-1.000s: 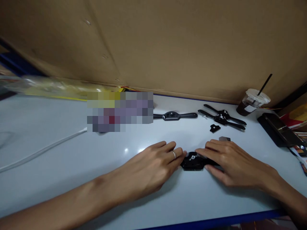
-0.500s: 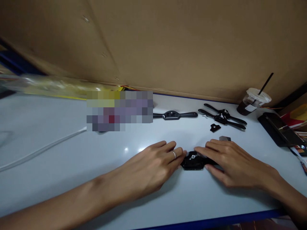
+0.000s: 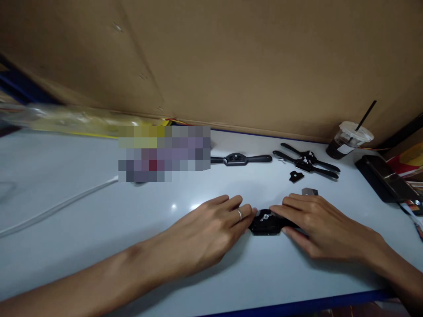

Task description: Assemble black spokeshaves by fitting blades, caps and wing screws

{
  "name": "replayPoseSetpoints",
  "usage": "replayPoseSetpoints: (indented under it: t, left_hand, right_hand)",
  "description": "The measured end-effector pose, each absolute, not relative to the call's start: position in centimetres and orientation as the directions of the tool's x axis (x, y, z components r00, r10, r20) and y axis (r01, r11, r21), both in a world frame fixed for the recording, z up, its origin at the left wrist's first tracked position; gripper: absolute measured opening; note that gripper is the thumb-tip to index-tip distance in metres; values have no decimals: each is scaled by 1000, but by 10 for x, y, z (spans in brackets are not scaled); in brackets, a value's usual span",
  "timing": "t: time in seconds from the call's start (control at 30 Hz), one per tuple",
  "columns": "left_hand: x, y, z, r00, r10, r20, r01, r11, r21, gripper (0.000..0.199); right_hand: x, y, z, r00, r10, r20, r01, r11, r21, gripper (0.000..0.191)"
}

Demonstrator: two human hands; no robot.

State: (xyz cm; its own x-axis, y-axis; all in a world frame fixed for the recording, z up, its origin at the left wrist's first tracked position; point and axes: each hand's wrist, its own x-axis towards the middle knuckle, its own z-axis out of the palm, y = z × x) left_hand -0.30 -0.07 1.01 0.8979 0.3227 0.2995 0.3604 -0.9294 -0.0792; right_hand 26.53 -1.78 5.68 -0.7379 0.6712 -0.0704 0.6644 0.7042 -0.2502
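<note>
A black two-handled tool [image 3: 266,223] with a silver screw lies low on the white table, between my hands. My left hand [image 3: 220,224], a ring on one finger, is closed around its left end. Its right handle is gripped by my right hand [image 3: 312,224], which hides most of that handle. Just beyond my right hand lies a small grey metal plate [image 3: 309,192]. A loose black plate [image 3: 296,176] with a hole is farther back, near two similar black tools [image 3: 304,164] lying side by side. Another such tool [image 3: 235,159] rests left of them.
At the back right stands a lidded plastic cup [image 3: 346,140] with a dark drink and straw. A black phone-like object [image 3: 383,178] lies at the right. A white cable [image 3: 66,203] runs left from a blurred patch. Cardboard [image 3: 231,61] rises behind the table [image 3: 82,246].
</note>
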Motion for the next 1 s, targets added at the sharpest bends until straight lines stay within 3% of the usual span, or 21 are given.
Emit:
replayPoseSetpoints:
  t: [0.73, 0.87, 1.0]
  left_hand:
    - [-5, 0, 5, 899, 324, 294, 351, -935, -45, 18]
    - [-4, -1, 6, 899, 320, 299, 354, -933, -64, 18]
    - [-1, -1, 8, 894, 316, 318, 356, -932, -74, 17]
  right_hand:
    - [267, -19, 59, -732, 678, -67, 675, 707, -211, 15]
    - [263, -18, 53, -704, 700, 123, 665, 710, -232, 17]
    - [253, -20, 37, -693, 640, 332, 645, 756, -111, 28]
